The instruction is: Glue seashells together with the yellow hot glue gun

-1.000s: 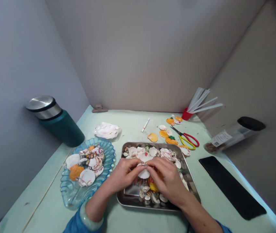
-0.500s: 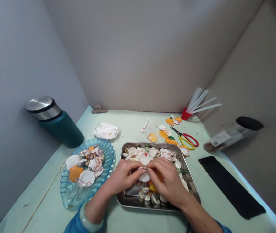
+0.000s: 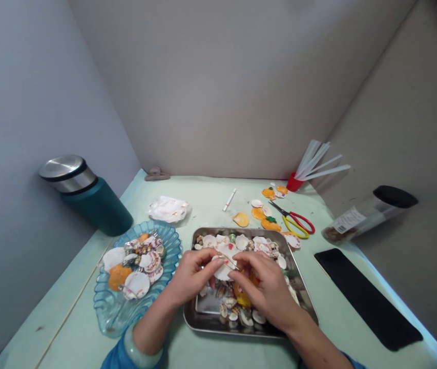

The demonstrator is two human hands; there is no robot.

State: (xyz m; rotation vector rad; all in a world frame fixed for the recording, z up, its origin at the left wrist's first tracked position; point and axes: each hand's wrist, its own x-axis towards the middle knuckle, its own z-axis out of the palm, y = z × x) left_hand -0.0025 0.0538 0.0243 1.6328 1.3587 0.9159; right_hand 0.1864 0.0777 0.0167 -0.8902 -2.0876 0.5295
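Over a metal tray (image 3: 203, 323) full of shells, my left hand (image 3: 194, 274) pinches a white scallop shell (image 3: 222, 273) by its upper left edge. A thin wire-like strand (image 3: 229, 263) slants across the top of that shell, with a small red spot by it. The strand's right end lies between the thumb and forefinger of my right hand (image 3: 266, 287), whose fingers are curled. How firmly those fingertips grip is hard to see. Another white scallop shell with a red mark (image 3: 230, 247) lies in the tray just behind.
A blue glass dish (image 3: 116, 312) of shells stands left, near a green bottle (image 3: 106, 205). Scissors (image 3: 295, 223), orange shells (image 3: 241, 219) and a red cup (image 3: 294, 182) of white strips lie behind the tray. A black phone-like slab (image 3: 364, 297) and clear jar (image 3: 352, 223) are right.
My fingertips, pressed together at the shell's top edge before, have drawn apart. The shell has shifted slightly left and tilted, and the thin strand now shows between my hands.
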